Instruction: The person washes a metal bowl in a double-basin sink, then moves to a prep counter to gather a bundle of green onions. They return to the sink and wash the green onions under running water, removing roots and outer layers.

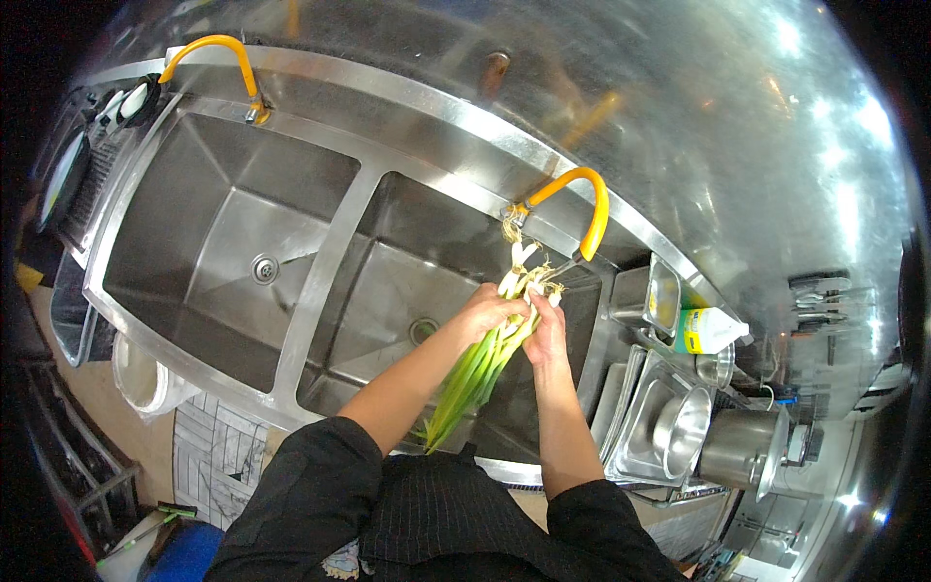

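Over the right basin of a double stainless-steel sink (378, 305), both hands hold a bunch of green onions (473, 378). My left hand (493, 309) grips the pale stems from the left. On the right side of the bunch, my right hand (547, 331) closes around the stems just below the roots. The white, rooted ends point up toward the tap, and the green leaves hang down toward my apron. Water runs from the yellow curved tap (598, 211) onto the root ends. Stems and fingers partly hide each other.
Another yellow tap (218, 42) stands behind the left basin (240, 233). Right of the sink are a steel insert pan (644, 298), a jug of green liquid (705, 331), a steel bowl (681, 429) and a large pot (742, 447). A white bucket (142, 375) is at lower left.
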A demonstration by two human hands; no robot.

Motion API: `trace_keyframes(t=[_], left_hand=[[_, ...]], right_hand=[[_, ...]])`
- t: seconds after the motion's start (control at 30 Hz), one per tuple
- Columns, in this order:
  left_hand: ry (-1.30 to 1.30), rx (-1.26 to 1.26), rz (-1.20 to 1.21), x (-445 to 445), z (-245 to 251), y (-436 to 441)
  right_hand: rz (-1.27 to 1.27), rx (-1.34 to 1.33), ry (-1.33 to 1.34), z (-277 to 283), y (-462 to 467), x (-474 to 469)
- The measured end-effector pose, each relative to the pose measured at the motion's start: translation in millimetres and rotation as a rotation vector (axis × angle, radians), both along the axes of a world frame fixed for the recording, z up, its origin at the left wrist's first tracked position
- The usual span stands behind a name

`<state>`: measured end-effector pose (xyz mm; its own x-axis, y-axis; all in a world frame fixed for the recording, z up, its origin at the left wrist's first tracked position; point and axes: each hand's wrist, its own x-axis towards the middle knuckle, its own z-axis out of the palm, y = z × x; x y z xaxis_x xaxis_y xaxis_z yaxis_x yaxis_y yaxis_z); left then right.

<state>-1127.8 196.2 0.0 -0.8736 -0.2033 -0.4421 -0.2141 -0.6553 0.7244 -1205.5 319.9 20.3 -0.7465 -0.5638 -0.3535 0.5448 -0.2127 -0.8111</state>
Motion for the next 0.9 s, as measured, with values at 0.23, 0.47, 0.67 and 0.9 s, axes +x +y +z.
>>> trace_keyframes(t=[0.23,0.47,0.67,0.9], left_hand=[[0.030,-0.065,0.095,4.9,-3.9,4.0],[-0.046,-0.064,0.031,10.8,12.9,-9.7],[-0.049,0.042,-0.077,8.2,11.9,-13.9],[-0.049,0.144,-0.179,1.1,-3.1,-23.6]], right_hand=[[-0.091,0.214,0.025,-13.7,-3.6,-9.4],[0.019,0.148,0.092,0.3,-11.3,-5.3],[-0.048,0.251,0.243,10.1,-22.7,-12.7],[-0.056,0.180,0.212,18.0,-23.0,-6.6]])
